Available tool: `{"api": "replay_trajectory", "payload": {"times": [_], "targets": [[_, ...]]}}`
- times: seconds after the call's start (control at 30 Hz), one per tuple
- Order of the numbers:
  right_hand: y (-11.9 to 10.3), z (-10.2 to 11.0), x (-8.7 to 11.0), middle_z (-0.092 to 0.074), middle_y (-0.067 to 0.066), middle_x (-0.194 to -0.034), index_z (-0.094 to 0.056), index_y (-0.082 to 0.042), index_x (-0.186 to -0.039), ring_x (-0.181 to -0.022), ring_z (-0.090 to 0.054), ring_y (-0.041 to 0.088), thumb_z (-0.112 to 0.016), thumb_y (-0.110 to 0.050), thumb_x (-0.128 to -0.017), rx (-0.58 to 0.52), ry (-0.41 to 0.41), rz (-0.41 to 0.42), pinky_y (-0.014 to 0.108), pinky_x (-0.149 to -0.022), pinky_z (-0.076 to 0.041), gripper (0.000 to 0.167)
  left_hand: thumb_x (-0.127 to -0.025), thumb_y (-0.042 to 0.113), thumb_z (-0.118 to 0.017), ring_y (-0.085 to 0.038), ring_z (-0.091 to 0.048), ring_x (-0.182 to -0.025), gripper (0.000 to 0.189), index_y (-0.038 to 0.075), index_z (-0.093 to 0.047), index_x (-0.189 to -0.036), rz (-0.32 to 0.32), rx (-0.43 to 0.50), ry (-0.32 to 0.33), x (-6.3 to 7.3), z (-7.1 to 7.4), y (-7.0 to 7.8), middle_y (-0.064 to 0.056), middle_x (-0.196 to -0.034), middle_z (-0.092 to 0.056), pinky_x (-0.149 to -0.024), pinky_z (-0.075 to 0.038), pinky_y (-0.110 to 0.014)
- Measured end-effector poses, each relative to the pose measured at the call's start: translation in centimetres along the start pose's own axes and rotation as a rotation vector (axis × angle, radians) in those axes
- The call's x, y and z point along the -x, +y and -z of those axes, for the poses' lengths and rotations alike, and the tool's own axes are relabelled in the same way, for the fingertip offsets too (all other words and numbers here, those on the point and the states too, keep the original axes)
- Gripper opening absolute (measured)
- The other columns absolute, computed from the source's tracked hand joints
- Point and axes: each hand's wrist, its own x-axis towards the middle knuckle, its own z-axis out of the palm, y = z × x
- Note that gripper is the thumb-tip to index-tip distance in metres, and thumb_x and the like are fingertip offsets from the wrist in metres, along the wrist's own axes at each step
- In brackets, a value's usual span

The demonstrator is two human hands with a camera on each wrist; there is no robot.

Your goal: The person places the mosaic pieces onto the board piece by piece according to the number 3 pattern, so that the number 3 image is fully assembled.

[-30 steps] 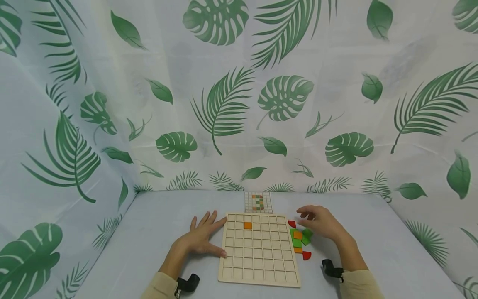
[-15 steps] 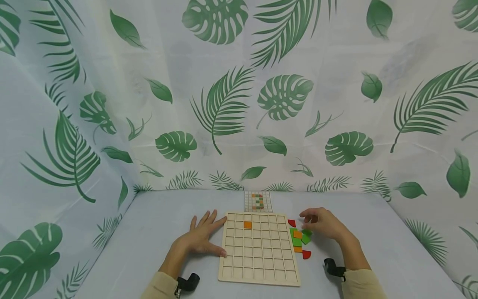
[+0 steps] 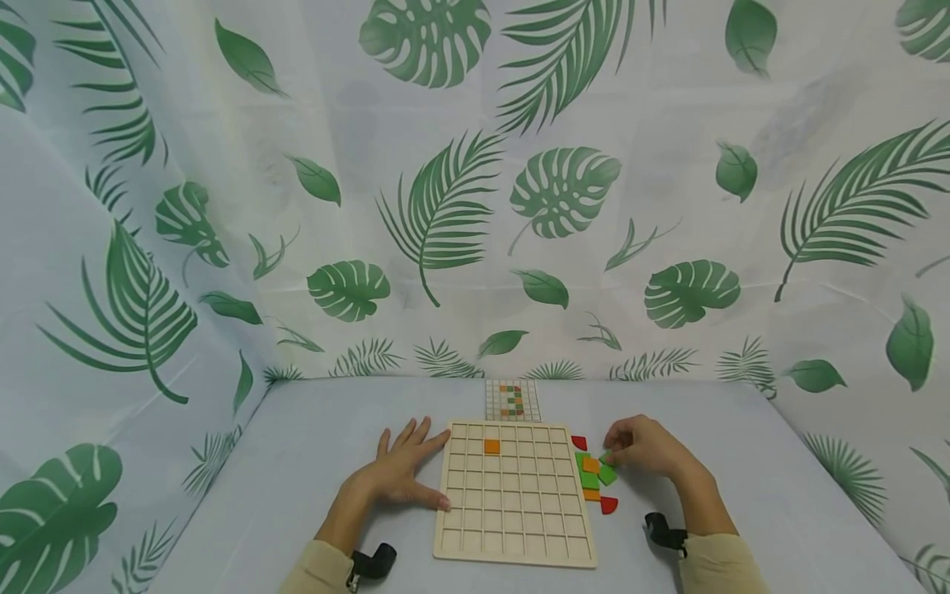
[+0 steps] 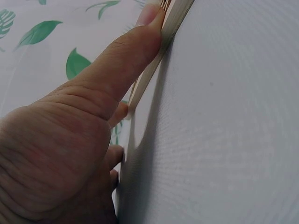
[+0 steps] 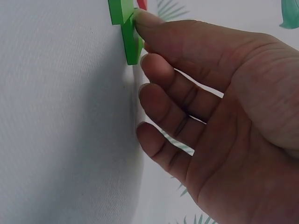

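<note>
A pale wooden grid board (image 3: 515, 521) lies on the table with one orange square tile (image 3: 492, 446) in an upper cell. My left hand (image 3: 401, 470) spreads its fingers along the board's left side, thumb and index finger at its edge; the left wrist view shows the thumb on the board's rim (image 4: 175, 21). To the right, my right hand (image 3: 647, 445) pinches a green tile (image 5: 129, 44) at the pile's outer side, thumb on its face and the index finger mostly hidden behind. The other fingers curl loosely below.
Beside the board's right edge lie another green tile (image 3: 608, 474), an orange square (image 3: 590, 465) on top of green ones, and red quarter-round tiles (image 3: 609, 505). A small card (image 3: 491, 404) with a coloured grid pattern lies behind the board. A leaf-printed curtain (image 3: 475, 330) surrounds the table.
My right hand has moved slightly down and right, its fingers closing in on a green tile at the pile's outer side. The left hand and board have stayed put.
</note>
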Motion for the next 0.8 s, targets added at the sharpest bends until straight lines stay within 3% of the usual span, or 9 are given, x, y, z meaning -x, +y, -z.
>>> {"api": "replay_trajectory", "payload": {"times": [0.37,0.8], "targets": [[0.26,-0.1,0.01,-0.063,0.002,-0.075,-0.072,-0.006,-0.088,-0.074,-0.055,0.019,-0.087,-0.009,-0.08,0.004,0.006,0.01,0.032,-0.065,-0.046,0.018,-0.068,0.07,-0.086,-0.042,-0.003,-0.162,0.116,0.028,-0.035,-0.164,0.0,-0.005,0.004,-0.03,-0.06,-0.04,-0.018,-0.175,-0.013,-0.122,0.007,-0.076],[0.13,-0.5,-0.34,-0.066,0.003,-0.087,-0.077,-0.008,-0.099,-0.083,-0.057,0.021,-0.083,-0.006,-0.084,0.057,0.058,-0.044,0.036,-0.075,-0.053,0.017,-0.069,0.07,-0.086,-0.042,-0.003,-0.162,0.116,0.028,-0.035,-0.164,0.006,-0.012,0.004,-0.05,-0.11,0.03,-0.018,-0.175,-0.013,-0.122,0.006,-0.076]]}}
